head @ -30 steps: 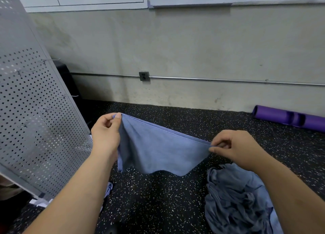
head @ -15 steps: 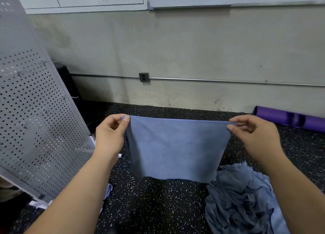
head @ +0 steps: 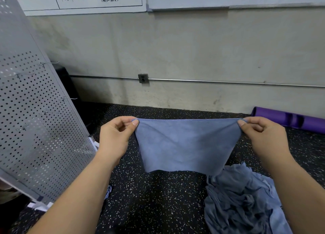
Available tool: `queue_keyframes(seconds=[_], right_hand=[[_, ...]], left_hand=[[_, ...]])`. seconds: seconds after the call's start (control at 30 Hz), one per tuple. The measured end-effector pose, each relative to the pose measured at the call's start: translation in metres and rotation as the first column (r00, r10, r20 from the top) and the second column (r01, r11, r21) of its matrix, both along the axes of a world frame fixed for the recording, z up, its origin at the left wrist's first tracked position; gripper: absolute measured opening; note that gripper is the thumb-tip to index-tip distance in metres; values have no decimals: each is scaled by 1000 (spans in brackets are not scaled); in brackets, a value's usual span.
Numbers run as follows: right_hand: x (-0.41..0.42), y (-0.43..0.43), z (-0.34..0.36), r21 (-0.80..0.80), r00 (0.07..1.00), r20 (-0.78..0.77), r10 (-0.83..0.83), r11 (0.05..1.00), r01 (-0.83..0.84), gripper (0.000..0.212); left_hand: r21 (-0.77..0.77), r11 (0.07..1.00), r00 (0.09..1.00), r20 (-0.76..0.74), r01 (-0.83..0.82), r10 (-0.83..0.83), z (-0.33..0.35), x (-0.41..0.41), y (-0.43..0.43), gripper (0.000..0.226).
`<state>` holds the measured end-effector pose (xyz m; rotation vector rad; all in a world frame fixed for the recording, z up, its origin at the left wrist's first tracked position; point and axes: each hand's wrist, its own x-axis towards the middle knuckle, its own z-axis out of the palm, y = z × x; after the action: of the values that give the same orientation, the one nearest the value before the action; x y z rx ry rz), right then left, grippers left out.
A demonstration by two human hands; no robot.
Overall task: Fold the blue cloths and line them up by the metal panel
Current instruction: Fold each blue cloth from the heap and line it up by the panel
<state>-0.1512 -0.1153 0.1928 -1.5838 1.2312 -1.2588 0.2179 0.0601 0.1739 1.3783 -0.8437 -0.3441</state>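
A blue cloth (head: 186, 146) hangs stretched flat in the air above the speckled floor. My left hand (head: 116, 135) pinches its upper left corner between thumb and fingers. My right hand (head: 262, 137) pinches the upper right corner the same way, so the top edge runs taut between them. A crumpled pile of blue cloths (head: 246, 202) lies on the floor at the lower right, partly behind my right forearm. The perforated metal panel (head: 35, 128) leans at the left. A bit of blue fabric (head: 108, 191) shows on the floor near the panel, mostly hidden by my left forearm.
A dark speckled rubber floor (head: 158, 198) lies below the cloth. A purple rolled mat (head: 290, 119) rests against the wall at the right. The wall carries a conduit pipe and an outlet (head: 143, 78). Metal hooks stick out of the panel.
My hands have moved apart and my right hand has risen, pulling the sagging cloth's top edge taut and level so the cloth now hangs flat.
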Motion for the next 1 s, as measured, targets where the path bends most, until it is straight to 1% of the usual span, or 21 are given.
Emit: queue_keyframes(seconds=[0.13, 0.27, 0.4, 0.43, 0.53, 0.63, 0.77, 1.0], right_hand=[[-2, 2, 5, 8, 996, 92, 15, 1000, -15, 7], [-2, 1, 4, -27, 996, 91, 9, 1000, -6, 10], [0, 0, 0, -55, 1000, 10, -7, 998, 8, 17], [2, 1, 0, -57, 1000, 12, -3, 998, 3, 18], [4, 3, 2, -56, 994, 101, 35, 998, -29, 17], [7, 6, 3, -62, 991, 115, 71, 996, -65, 16], [10, 8, 5, -69, 979, 186, 83, 995, -71, 20], [9, 10, 8, -83, 978, 177, 110, 992, -96, 26]], left_hand=[[-6, 1000, 1000, 15, -11, 11, 2, -1, 1, 5], [-22, 999, 999, -32, -36, 35, 4, -2, 2, 6], [-29, 998, 997, -47, -58, 57, 4, -4, 1, 7], [-34, 997, 997, -51, -67, 66, 4, -5, 1, 8], [-35, 996, 995, -57, -82, 80, 4, -4, 2, 10], [-21, 995, 994, -43, -98, 97, 3, -1, 3, 8], [-42, 990, 991, -20, -134, 133, 3, 1, 3, 7], [-35, 991, 991, -23, -131, 130, 3, -1, 2, 7]])
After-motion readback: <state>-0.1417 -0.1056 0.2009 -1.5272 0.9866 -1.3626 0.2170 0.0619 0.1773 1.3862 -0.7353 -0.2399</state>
